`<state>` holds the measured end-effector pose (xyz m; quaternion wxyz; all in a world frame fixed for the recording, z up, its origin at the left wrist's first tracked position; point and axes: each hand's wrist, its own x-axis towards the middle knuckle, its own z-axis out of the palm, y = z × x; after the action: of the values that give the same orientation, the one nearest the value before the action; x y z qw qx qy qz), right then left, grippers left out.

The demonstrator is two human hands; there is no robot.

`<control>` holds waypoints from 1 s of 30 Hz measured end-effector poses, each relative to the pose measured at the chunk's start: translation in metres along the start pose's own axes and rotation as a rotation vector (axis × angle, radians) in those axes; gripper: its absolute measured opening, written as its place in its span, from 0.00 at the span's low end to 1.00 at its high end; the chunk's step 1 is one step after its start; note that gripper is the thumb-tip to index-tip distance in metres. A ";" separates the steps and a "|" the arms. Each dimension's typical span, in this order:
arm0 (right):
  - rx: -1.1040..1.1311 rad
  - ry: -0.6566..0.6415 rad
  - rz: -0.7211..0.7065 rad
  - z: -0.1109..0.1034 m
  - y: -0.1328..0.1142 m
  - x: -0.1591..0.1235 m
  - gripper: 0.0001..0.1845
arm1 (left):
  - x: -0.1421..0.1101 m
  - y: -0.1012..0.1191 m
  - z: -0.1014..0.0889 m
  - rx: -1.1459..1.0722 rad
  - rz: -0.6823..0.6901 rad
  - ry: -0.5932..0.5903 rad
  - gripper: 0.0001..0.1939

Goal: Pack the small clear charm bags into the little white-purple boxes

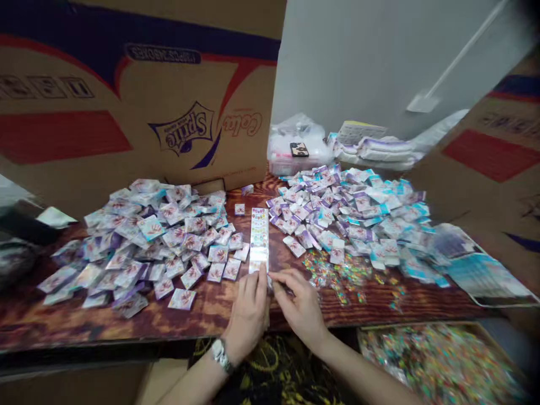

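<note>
- At table (211,323) ctr, nr front edge: printed strip (259,230), lying lengthwise away from person.
- L hand (248,301), w/ watch (220,355) on wrist: fingers on strip's near end; can't tell if gripping or just pressing.
- R hand (298,304): thumb & fingertips drawn tog. just beside same end; can't tell what's pinched, if anything.
- L of strip: packet pile (152,225).
- R: 2nd pile (337,208), w/ colourful sm. pcs (354,273) in front.
- Behind L pile: lg. carton (181,129), print upside down.
</note>
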<state>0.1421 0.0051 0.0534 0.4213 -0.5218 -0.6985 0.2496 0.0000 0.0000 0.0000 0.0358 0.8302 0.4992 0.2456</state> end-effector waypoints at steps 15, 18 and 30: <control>-0.104 0.071 -0.268 0.015 0.004 -0.022 0.21 | 0.003 0.005 -0.001 -0.078 0.021 0.042 0.38; -0.093 0.041 -0.231 0.014 0.003 -0.020 0.19 | 0.005 0.004 0.000 -0.113 0.048 0.096 0.37; -0.050 -0.147 -0.193 0.011 0.010 -0.010 0.28 | 0.013 0.001 -0.006 -0.474 -0.094 0.080 0.32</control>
<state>0.1392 0.0002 0.0366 0.3779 -0.4429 -0.7804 0.2281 0.0035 0.0094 0.0102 0.2211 0.7641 0.4668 0.3864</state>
